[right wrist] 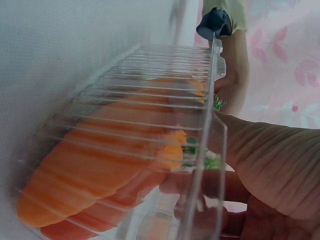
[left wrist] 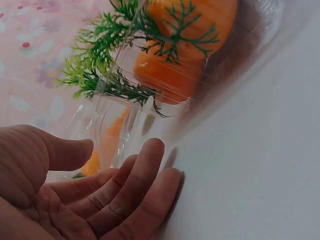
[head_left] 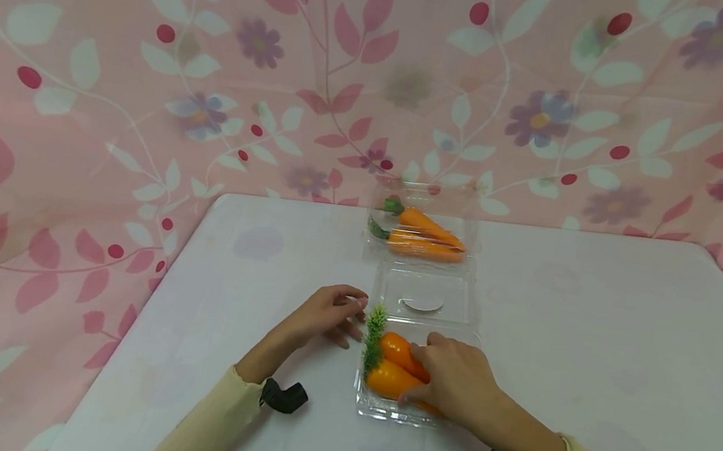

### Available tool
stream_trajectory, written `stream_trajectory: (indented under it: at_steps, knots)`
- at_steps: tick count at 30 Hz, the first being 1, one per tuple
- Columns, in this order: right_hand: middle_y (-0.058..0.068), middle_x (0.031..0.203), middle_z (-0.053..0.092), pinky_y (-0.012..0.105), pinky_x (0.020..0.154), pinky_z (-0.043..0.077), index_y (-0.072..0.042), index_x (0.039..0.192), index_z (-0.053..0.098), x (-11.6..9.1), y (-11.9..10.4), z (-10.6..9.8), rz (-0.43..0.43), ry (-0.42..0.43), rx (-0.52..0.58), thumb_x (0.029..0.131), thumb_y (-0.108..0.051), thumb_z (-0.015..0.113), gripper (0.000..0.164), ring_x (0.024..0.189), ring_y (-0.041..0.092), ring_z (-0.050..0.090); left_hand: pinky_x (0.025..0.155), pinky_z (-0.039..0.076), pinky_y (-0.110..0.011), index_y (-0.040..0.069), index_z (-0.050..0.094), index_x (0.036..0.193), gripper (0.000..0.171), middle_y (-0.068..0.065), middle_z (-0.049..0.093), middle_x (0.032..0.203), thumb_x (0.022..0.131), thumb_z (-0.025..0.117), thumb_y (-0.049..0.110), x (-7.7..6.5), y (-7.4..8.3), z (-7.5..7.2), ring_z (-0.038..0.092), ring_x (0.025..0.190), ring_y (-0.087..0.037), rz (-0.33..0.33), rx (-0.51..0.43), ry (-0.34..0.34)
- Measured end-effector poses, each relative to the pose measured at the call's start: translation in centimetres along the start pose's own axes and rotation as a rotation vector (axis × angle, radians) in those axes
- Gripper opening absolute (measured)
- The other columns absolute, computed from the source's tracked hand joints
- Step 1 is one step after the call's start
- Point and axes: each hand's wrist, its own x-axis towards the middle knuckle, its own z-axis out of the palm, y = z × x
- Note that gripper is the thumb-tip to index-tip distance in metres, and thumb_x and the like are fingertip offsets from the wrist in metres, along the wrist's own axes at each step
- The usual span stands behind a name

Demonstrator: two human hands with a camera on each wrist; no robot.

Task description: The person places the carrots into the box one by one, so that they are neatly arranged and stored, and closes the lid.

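Two orange carrots (head_left: pixel 388 378) with green frilly tops (head_left: pixel 374 334) lie side by side in an open clear plastic clamshell box (head_left: pixel 378 411). My right hand (head_left: pixel 459 382) reaches over the box's right side and grips the carrots, thumb on the near side and fingers on the far side. In the right wrist view its fingers are inside the box wall, beside the carrots. My left hand (head_left: pixel 329 316) is just left of the box, fingers relaxed and holding nothing. The left wrist view shows its fingertips just short of the box's leafy end.
The box's lid (head_left: pixel 424 295) lies folded back, away from me. Behind it, a second clear box (head_left: pixel 372 246) with two more carrots (head_left: pixel 427 247) stands at the far table edge. White cloth covers the table (head_left: pixel 592 347); a pink floral curtain (head_left: pixel 355 65) hangs behind.
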Motion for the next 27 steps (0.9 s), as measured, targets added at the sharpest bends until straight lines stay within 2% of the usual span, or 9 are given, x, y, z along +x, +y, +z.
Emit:
stream_trajectory:
  at_steps: [5, 12, 20, 27]
  knots:
    - [-0.005, 0.070, 0.043, 0.025, 0.052, 0.037, -0.013, 0.108, 0.076, -0.1, 0.0, 0.1, 0.003, 0.003, 0.016, 0.063, -0.048, 0.089, 0.058, 0.058, 0.013, 0.041, 0.058, 0.059, -0.037, 0.005, 0.059, 0.131, 0.040, -0.011, 0.067, 0.102, 0.102, 0.057, 0.032, 1.2, 0.1, 0.1, 0.072, 0.078, -0.024, -0.062, -0.022, 0.044]
    - [-0.005, 0.070, 0.042, 0.024, 0.050, 0.034, -0.012, 0.112, 0.076, -0.3, 0.2, 0.2, -0.008, 0.023, 0.027, 0.063, -0.048, 0.089, 0.063, 0.057, 0.013, 0.040, 0.059, 0.059, -0.039, 0.005, 0.062, 0.128, 0.038, -0.012, 0.066, 0.099, 0.099, 0.063, 0.028, 2.1, 0.5, 0.4, 0.069, 0.077, -0.020, -0.057, -0.072, 0.097]
    - [-0.006, 0.070, 0.042, 0.023, 0.050, 0.033, -0.013, 0.117, 0.075, -0.4, 0.5, 0.5, 0.002, 0.018, 0.041, 0.066, -0.050, 0.087, 0.064, 0.057, 0.012, 0.040, 0.059, 0.060, -0.038, 0.004, 0.062, 0.127, 0.035, -0.014, 0.066, 0.103, 0.096, 0.067, 0.020, 2.0, 1.1, 0.7, 0.069, 0.078, -0.020, -0.008, -0.111, 0.138]
    - [-0.006, 0.070, 0.041, 0.023, 0.049, 0.032, -0.012, 0.117, 0.074, -0.7, 0.8, 0.8, -0.020, 0.046, 0.061, 0.066, -0.049, 0.087, 0.064, 0.057, 0.011, 0.038, 0.062, 0.060, -0.042, 0.001, 0.062, 0.124, 0.036, -0.016, 0.065, 0.106, 0.093, 0.070, 0.016, 1.5, 1.7, 0.9, 0.071, 0.085, -0.027, 0.098, -0.059, 0.176]
